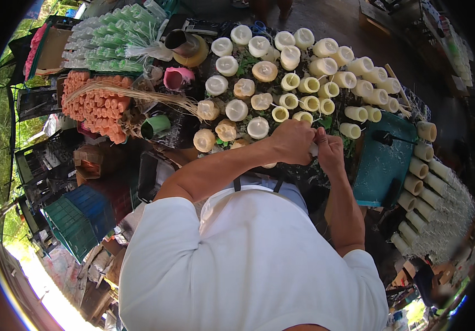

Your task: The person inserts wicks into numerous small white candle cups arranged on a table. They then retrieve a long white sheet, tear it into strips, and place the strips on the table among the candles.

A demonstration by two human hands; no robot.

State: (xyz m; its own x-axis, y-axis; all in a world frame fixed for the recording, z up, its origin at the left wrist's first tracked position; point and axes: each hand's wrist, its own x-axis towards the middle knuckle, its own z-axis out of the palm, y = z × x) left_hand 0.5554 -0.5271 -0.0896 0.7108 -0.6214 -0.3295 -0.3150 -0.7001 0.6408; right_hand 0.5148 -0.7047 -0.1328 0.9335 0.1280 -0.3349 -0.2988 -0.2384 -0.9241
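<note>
My left hand (294, 142) and my right hand (329, 149) meet at the near edge of the work surface, both with curled fingers. Between them shows a small part of a whitish piece (313, 150), mostly hidden by the fingers; its kind cannot be made out. Just beyond my hands stand pale yellow hollow wax cylinders (310, 103), and one of them (302, 117) is partly covered by my left hand. Further left are several round cream candles (258, 127) with wicks, some of them tan and rough on top (226, 130).
A teal tray (378, 182) holding a dark-handled tool (383, 137) lies right of my hands. Beyond it are stacked cream candles (414, 185). Orange candles (91, 107), green and white candles (108, 41), a long straw-coloured bundle (155, 95) and a metal pitcher (182, 43) occupy the left.
</note>
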